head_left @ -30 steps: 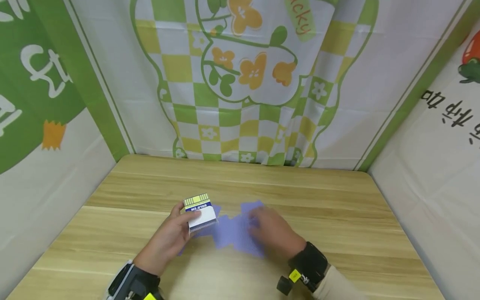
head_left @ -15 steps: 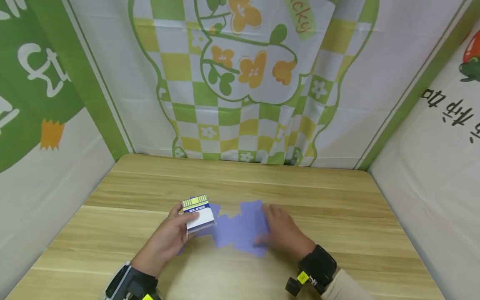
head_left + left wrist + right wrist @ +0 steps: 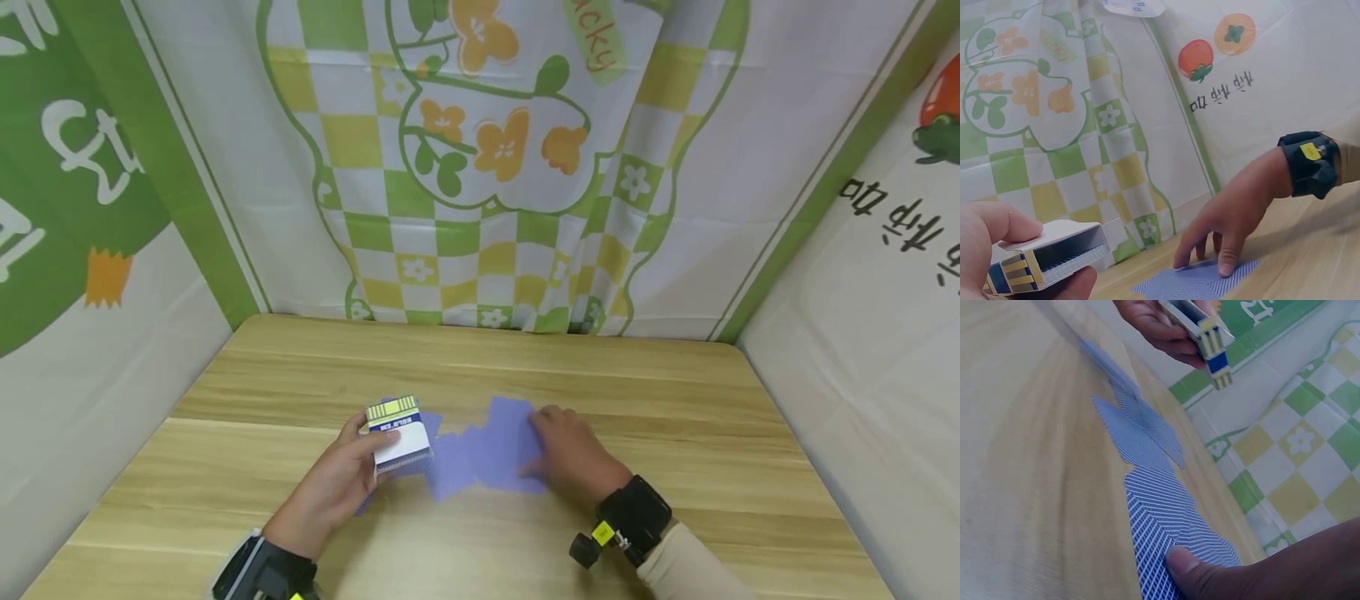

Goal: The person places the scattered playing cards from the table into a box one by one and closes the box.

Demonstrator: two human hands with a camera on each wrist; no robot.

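Observation:
My left hand (image 3: 330, 483) holds a HOLD'EM playing-card box (image 3: 405, 435), thumb across its white face. In the left wrist view the box (image 3: 1063, 247) has an open end, with something patterned inside. Blue-backed playing cards (image 3: 452, 468) lie face down in an overlapping row on the table. At the row's right end, my right hand (image 3: 576, 454) grips several cards (image 3: 506, 442) between thumb and fingers. The right wrist view shows its thumb (image 3: 1188, 565) on the striped backs; its other fingers are hidden there.
The wooden table (image 3: 637, 383) runs back to a checked, flowered curtain (image 3: 495, 242). Printed cloth walls (image 3: 112, 367) border it on the left and right. Each wrist wears a black strap with a camera.
My right hand first moved right across the cards, then settled at their right edge. The rightmost cards have shifted slightly right and straightened. My left hand keeps the box nearly in place.

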